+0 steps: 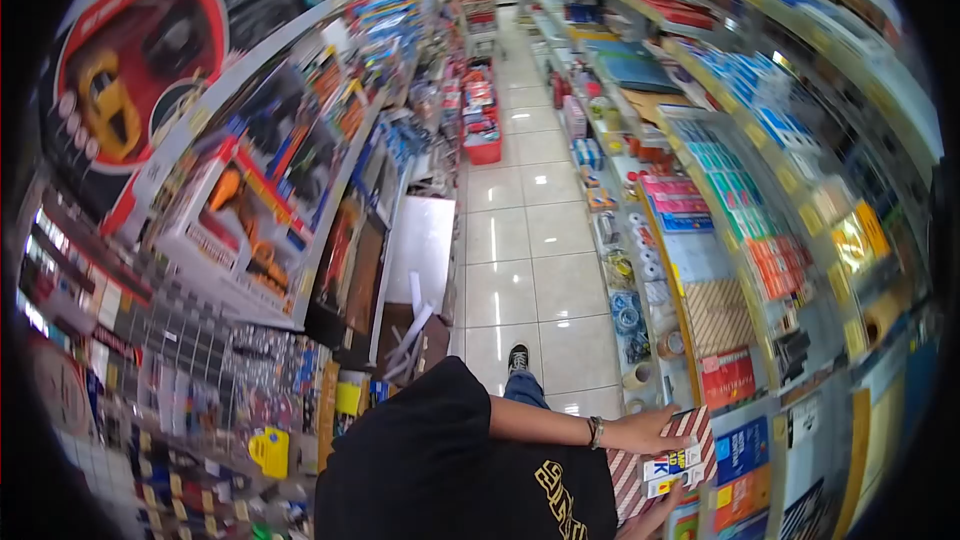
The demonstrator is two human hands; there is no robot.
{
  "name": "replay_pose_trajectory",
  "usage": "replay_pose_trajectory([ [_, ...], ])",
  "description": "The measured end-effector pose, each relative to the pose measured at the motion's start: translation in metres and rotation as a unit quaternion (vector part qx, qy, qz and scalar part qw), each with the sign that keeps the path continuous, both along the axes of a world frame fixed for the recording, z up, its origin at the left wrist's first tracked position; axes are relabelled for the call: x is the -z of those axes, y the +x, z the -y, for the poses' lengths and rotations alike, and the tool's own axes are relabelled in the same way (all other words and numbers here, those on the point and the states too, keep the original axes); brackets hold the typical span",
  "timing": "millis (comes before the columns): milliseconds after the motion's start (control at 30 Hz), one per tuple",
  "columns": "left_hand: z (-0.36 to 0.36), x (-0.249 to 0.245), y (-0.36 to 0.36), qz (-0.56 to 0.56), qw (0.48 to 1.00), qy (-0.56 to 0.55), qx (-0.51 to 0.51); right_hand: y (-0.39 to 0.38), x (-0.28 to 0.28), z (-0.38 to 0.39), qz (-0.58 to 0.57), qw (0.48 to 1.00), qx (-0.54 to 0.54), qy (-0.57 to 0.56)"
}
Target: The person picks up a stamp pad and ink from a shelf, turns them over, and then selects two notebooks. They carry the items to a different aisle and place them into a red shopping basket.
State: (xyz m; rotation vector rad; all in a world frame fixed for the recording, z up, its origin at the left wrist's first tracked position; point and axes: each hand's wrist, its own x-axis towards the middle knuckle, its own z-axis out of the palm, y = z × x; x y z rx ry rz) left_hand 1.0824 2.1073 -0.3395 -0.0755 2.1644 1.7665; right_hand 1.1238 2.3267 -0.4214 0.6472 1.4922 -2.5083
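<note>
- A red-and-white striped pack [692,428] is held low in the view, at about 5 o'clock from its middle, close against the stationery shelves [745,240]
- Its long axis is seen to run from roughly 7 o'clock to 1 o'clock, with the upper end turned toward the shelf edge; its flat face is tilted up to the camera
- Two or three small boxes [670,467], white with yellow and blue print, are laid across the pack, their long axes set at about 8 to 2 o'clock; the print is too blurred to be read
- The left hand [648,431] is stretched across the body from 9 o'clock and is closed on the pack's upper edge, fingers curled over it; a wristband [596,432] is worn just behind it
- Only part of the right hand [652,520] is shown, at 6 o'clock of the pack and touching its lower end; whether it grips cannot be told
- A black T-shirt [440,470] with yellow lettering fills the bottom of the view, and one dark shoe [518,358] is pointed toward 12 o'clock
- A pale, glossy tiled floor [530,230] is laid along a narrow aisle that runs off toward 12 o'clock
- At 9 o'clock, toy shelves [330,200] are packed with boxed goods, among them a toy car box [130,70]; a white board [420,240] is leaned at their foot
- A red basket [483,148] is stood on the floor further up the aisle, and tape rolls [645,265] are stacked at 3 o'clock of the floor
</note>
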Motion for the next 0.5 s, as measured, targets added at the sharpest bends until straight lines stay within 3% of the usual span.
replay_pose_trajectory([
  [33,0.013,-0.007,-0.001,0.066,0.992,0.088,0.062,-0.004,-0.007,0.006,-0.002,1.000,-0.011,0.018],
  [67,0.010,0.013,-0.002,0.060,0.992,0.094,0.052,-0.007,-0.015,0.013,-0.004,0.999,-0.021,0.037],
  [133,-0.001,0.069,-0.006,-0.035,0.992,0.114,-0.051,-0.017,-0.029,0.022,-0.009,0.997,-0.038,0.064],
  [367,0.025,0.040,0.013,-0.043,0.977,0.133,-0.161,-0.032,-0.054,0.055,-0.019,0.989,-0.093,0.116],
  [433,0.034,0.022,0.020,-0.016,0.975,0.164,-0.151,-0.031,-0.057,0.058,-0.019,0.986,-0.104,0.127],
  [500,0.029,0.039,0.016,-0.035,0.966,0.189,-0.174,-0.029,-0.059,0.058,-0.021,0.983,-0.113,0.143],
])
